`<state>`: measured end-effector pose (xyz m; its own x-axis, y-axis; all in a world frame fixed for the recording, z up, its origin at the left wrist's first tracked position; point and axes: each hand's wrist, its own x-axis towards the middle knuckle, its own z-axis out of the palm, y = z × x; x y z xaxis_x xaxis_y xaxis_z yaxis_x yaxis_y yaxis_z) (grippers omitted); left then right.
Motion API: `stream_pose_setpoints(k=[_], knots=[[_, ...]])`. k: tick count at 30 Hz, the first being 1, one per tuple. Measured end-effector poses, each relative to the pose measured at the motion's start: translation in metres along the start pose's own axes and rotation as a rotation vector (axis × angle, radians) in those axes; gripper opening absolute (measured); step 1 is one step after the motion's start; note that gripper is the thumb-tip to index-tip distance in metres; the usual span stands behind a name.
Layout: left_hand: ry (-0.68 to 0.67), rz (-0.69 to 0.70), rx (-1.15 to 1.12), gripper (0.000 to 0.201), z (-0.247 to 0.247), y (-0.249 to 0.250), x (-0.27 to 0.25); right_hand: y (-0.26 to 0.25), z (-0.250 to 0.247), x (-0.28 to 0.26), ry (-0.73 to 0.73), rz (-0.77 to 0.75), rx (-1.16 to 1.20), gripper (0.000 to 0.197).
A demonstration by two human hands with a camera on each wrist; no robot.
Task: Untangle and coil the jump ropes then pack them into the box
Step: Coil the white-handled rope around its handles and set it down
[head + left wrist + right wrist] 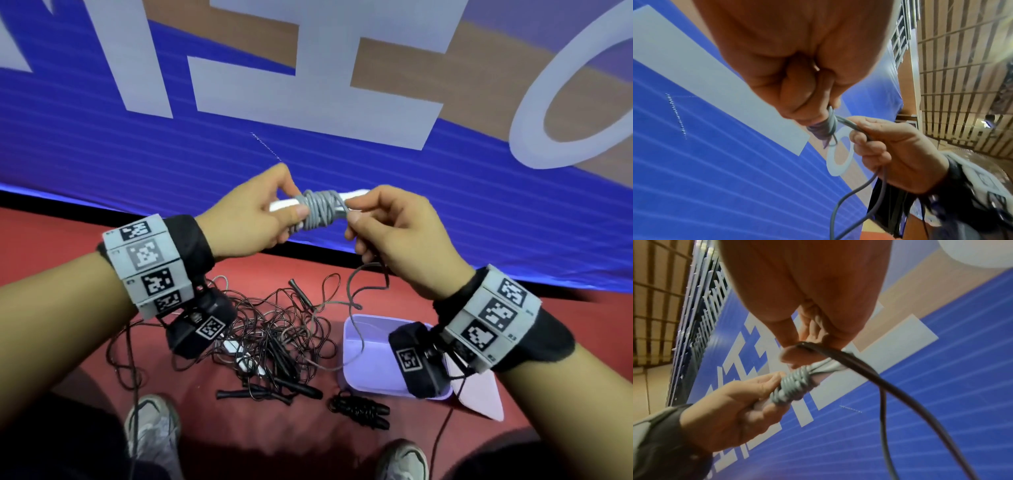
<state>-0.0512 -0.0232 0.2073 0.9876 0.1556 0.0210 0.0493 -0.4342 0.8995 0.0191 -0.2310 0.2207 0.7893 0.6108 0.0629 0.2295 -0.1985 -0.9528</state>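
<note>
Red flooring below carries a black rope tangle (274,329) beside the lilac box (373,363). Above, the grey rope bundle (320,214) is gripped by the left hand (250,219); its loose strand is pinched by the right hand (397,233).

Grey rope (319,213) on white handles (284,205) — black ropes (274,329), lilac box (366,370), red floor (342,445).

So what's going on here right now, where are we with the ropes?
A person is winding the grey jump rope around its white handles. The left hand holds the bundle while the right hand pinches the loose cord, whose tail hangs down towards the open lilac box. A tangle of black ropes still lies on the red floor, with one coiled black rope beside the box.
</note>
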Motion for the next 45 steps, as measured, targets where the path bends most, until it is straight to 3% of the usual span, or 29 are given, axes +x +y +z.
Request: stream_pose_setpoints(k=[2,12,15,18,19,21,22,25,29,33,38,42,45], knots=[[0.053,0.002,-0.131,0.016,-0.007,0.003,0.002,0.001,0.006,-0.002,-0.019,0.011,0.128,0.010],[-0.138,-0.077,-0.622,0.018,-0.018,0.015,-0.004,0.012,-0.002,0.003,-0.170,-0.040,0.305,0.008],[-0.250,-0.074,-0.696,0.021,-0.019,0.017,-0.009,0.015,-0.009,0.005,-0.233,-0.022,0.248,0.008],[-0.455,-0.036,-0.725,0.038,-0.021,0.014,-0.012,0.019,-0.011,0.003,-0.369,-0.053,0.088,0.011],[-0.514,-0.037,-0.717,0.043,-0.022,0.013,-0.013,0.020,-0.013,0.003,-0.391,-0.064,0.018,0.002],[-0.610,-0.039,-0.660,0.048,-0.023,0.011,-0.015,0.024,-0.022,0.006,-0.362,-0.112,-0.198,0.026],[-0.647,-0.047,-0.622,0.049,-0.022,0.010,-0.015,0.026,-0.024,0.008,-0.348,-0.134,-0.321,0.029],[-0.700,-0.081,-0.435,0.052,-0.017,0.004,-0.015,0.032,-0.029,0.013,-0.390,-0.171,-0.577,0.015],[-0.714,-0.063,-0.032,0.032,-0.009,0.000,-0.015,0.031,-0.025,0.013,-0.395,-0.212,-0.717,0.017],[-0.617,-0.101,0.121,0.021,-0.003,-0.003,-0.012,0.028,-0.020,0.011,-0.353,-0.296,-0.807,0.011],[-0.320,-0.032,0.381,0.013,0.001,-0.003,-0.005,0.016,-0.014,0.005,-0.167,-0.287,-0.779,0.019],[-0.075,0.043,0.179,0.013,0.000,-0.002,-0.003,0.011,-0.010,0.004,0.055,-0.159,-0.445,0.016],[0.050,0.056,0.022,0.012,0.001,0.004,-0.003,0.007,-0.004,0.004,0.107,-0.095,-0.091,0.018]])
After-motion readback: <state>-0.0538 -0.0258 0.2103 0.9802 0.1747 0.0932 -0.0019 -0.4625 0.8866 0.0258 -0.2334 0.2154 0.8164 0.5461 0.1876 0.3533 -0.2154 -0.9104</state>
